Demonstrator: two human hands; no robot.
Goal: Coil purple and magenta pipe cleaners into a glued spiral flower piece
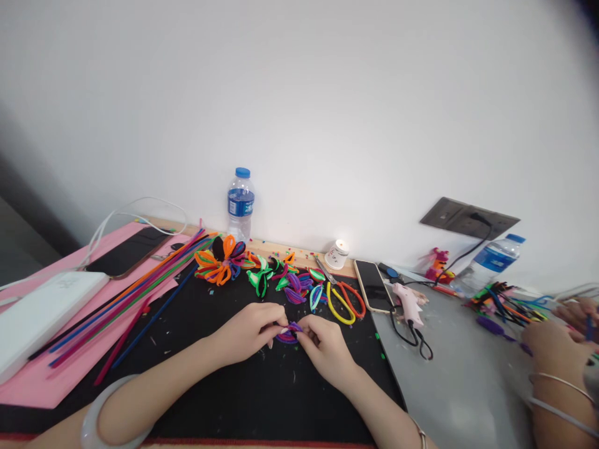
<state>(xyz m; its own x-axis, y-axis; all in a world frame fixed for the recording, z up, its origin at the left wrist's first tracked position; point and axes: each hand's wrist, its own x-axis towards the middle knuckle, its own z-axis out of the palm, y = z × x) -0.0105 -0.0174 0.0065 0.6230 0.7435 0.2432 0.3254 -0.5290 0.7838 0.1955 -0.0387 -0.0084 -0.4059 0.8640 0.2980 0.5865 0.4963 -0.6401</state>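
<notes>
My left hand [255,328] and my right hand [325,349] meet over the black mat [262,399]. Between their fingertips is a small purple pipe cleaner piece [289,337], bent into curved loops. Both hands pinch it, one at each end. Just beyond my hands lie several looped pipe cleaner shapes: a purple one [297,285], a green one [261,277] and a blue-and-white leaf shape [316,297]. An orange pipe cleaner flower [223,260] sits farther left. Scissors [344,300] with yellow and red handles rest to the right of these.
Long pipe cleaners [126,296] lie across pink paper [42,393] on the left, near a phone [128,252] and a white box [51,318]. A water bottle [241,206], a paper cup [337,254] and another phone [374,285] stand or lie toward the wall. A co-worker's hands [556,340] are at right.
</notes>
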